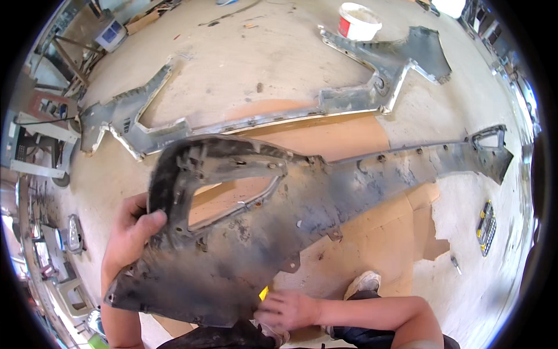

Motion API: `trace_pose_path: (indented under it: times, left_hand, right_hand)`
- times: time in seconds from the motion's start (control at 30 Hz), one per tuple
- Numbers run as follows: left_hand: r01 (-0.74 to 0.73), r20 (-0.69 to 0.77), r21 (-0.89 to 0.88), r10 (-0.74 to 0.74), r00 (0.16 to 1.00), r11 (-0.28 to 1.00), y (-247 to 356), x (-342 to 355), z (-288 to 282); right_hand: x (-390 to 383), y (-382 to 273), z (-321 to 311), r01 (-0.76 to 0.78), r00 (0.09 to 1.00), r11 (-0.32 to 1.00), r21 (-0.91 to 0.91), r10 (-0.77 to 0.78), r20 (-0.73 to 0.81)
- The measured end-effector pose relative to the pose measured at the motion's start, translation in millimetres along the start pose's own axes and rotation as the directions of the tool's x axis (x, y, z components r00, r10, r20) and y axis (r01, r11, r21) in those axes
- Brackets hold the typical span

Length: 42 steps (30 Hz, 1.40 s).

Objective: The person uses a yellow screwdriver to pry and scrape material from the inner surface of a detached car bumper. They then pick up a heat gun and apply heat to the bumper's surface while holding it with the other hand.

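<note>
A long, dirty, dark car bumper point(244, 250) stretches across the view over my legs, from the lower left to the far right. It has a large framed opening near its left end and a smaller one at the right tip. My left hand point(132, 230) is closed on the left edge of the bumper, thumb on the near face beside the opening. Low at the middle, my right hand point(288, 309) is closed around a small yellow thing point(264, 292) at the bumper's lower edge. Most of that thing is hidden by the fingers, so its kind cannot be made out.
Flattened cardboard point(372, 262) lies beneath. Another long grey car panel point(261, 119) rests beyond it on the concrete floor. A white bucket point(359, 22) stands at the back. A yellow-and-black tool case point(486, 228) lies at right, a low stool point(74, 298) at left.
</note>
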State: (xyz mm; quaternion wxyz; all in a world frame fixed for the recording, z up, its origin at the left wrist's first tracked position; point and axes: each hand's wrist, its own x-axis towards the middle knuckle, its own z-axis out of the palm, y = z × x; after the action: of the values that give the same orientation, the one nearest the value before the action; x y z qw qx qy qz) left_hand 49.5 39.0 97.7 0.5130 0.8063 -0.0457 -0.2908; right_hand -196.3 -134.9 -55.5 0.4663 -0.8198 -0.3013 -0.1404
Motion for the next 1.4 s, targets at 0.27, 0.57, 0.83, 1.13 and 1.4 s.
trace_pose_path:
  times: [0.27,0.57,0.83,1.13,1.4]
  left_hand:
    - [-0.025,-0.156,-0.244,-0.014,0.988,0.969,-12,15,-5]
    - [-0.056,-0.133,-0.188,0.031,0.991,0.981,-7,17,-1]
    - [-0.051,-0.148,-0.236,0.016,0.989,0.97,-8,30,-1]
    - [-0.045,-0.006,-0.232,0.045,0.999,0.972,5,40,-1]
    - [-0.046,0.042,-0.181,0.055,0.998,0.982,10,23,-2]
  right_hand:
    - [-63,-5,53,-0.344,0.869,0.93,-0.131,0.368,0.332]
    - [-52,33,129,-0.904,0.269,0.368,-0.22,0.886,0.378]
    - [-80,-10,140,-0.968,0.061,0.07,0.239,0.997,-0.045]
    - [-130,20,42,-0.864,-0.109,0.358,0.353,0.553,-0.826]
    - [-23,39,-86,-0.535,0.184,0.789,0.301,0.457,-0.871]
